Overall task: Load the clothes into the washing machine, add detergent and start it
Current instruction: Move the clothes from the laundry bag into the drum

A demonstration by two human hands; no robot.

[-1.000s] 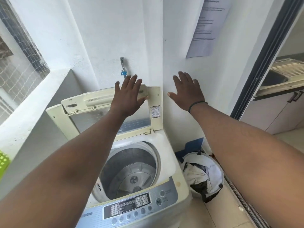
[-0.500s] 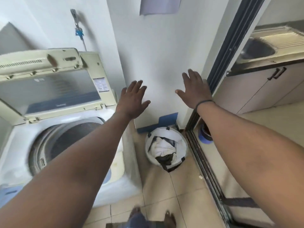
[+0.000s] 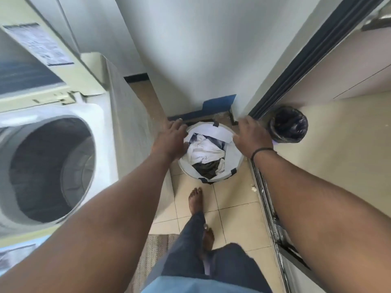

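White and dark clothes (image 3: 206, 154) lie in a round white basket (image 3: 233, 157) on the tiled floor (image 3: 232, 199), just beside the washer (image 3: 63, 115). The washer's lid (image 3: 38, 60) stands up and its drum (image 3: 53, 170) is bare. The left hand (image 3: 170, 140) is at the basket's left rim and the right hand (image 3: 251, 135) is at its right rim. I cannot tell if the fingers grip the rims or only touch them. A black bin (image 3: 288, 126) stands near the right hand.
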